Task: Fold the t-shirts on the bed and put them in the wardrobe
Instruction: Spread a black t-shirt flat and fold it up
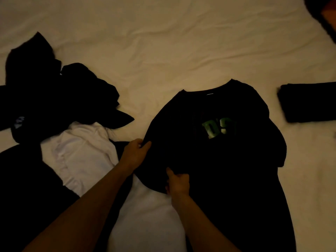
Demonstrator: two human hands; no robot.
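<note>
A black t-shirt (227, 142) with a green print lies spread face up on the cream bed sheet (163, 42), collar pointing away from me. My left hand (135, 153) pinches the shirt's left sleeve edge between thumb and fingers. My right hand (177, 182) grips the same sleeve's lower edge, fingers curled into the fabric. A folded black t-shirt (309, 102) rests at the right side of the bed.
A heap of crumpled black clothes (54, 99) lies at the left. A white garment (83, 153) is spread below it and runs under my arms. A dark object (327, 17) sits in the top right corner.
</note>
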